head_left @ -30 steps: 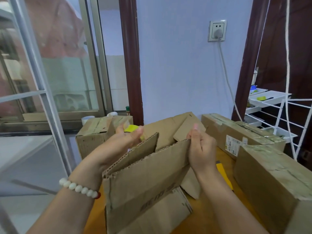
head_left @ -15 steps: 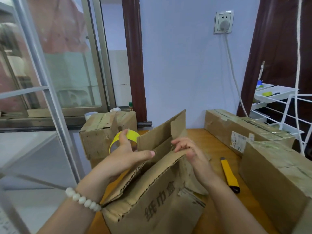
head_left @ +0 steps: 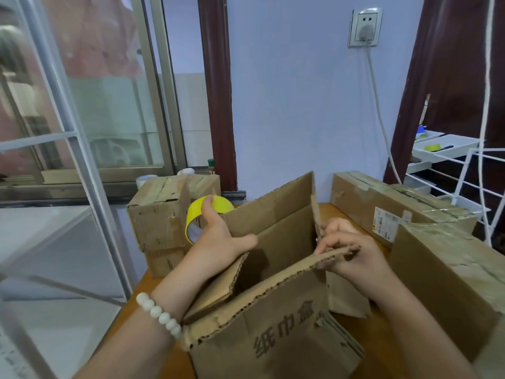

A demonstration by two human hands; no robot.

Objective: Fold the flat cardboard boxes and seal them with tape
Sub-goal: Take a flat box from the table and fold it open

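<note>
The left hand [head_left: 218, 239] grips a yellow tape roll [head_left: 225, 204], thumb on the left flap. The right hand [head_left: 352, 250] pinches the right flap of the cardboard box [head_left: 273, 337], opened up on the desk [head_left: 326, 214] at six o'clock. Its top is not yet folded shut or taped; taped boxes [head_left: 396, 201] lie at two o'clock.

The cardboard box [head_left: 273, 337] has been spread wider open. Its near edge is now pinched by the right hand [head_left: 352, 250].
</note>
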